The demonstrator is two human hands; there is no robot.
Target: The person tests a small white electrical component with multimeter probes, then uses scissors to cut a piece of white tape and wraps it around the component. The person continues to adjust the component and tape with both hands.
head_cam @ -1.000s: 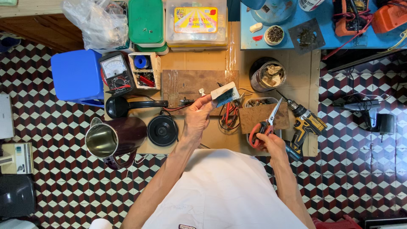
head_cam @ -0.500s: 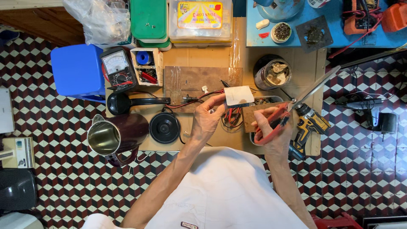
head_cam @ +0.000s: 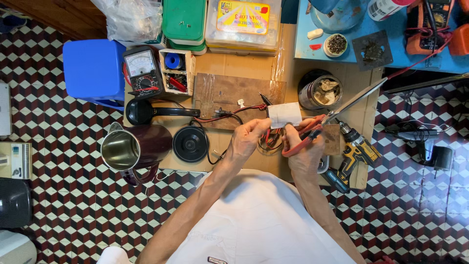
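Setting: checkered red, white and black floor under a low cardboard-covered worktop (head_cam: 229, 63), seen from above; places below are given relative to the brown board (head_cam: 234, 98) at the worktop's middle.
Far left of board: blue plastic stool (head_cam: 93, 68), off the worktop's left edge.
Left of board: analog multimeter (head_cam: 141, 71), then a small open parts box (head_cam: 177, 71) just beside the board's left edge.
Below-left of board: dark red electric kettle (head_cam: 134, 149) lying on its side, steel mouth toward the left; its round black base (head_cam: 190, 144) sits apart, just right of it.
Left hand (head_cam: 249, 139): below the board's lower edge, fingers closed in a pinch on the lower edge of a small white paper piece (head_cam: 285, 115).
Paper piece: held up between the two hands, off the board's lower right corner, above the red and black wires (head_cam: 229, 116).
Right hand (head_cam: 303, 151): below-right of the board, closed through the red handles of scissors (head_cam: 337, 115); blades point up and right, away from the paper.
Step, as judged: trimming the paper; the next cut calls for bringing the blades round to its edge.
Right of board: open tin (head_cam: 320, 92) of scraps, near the blades.
Far right of board: yellow cordless drill (head_cam: 356, 151), beside the right wrist; it and the tin crowd the scissors' swing.
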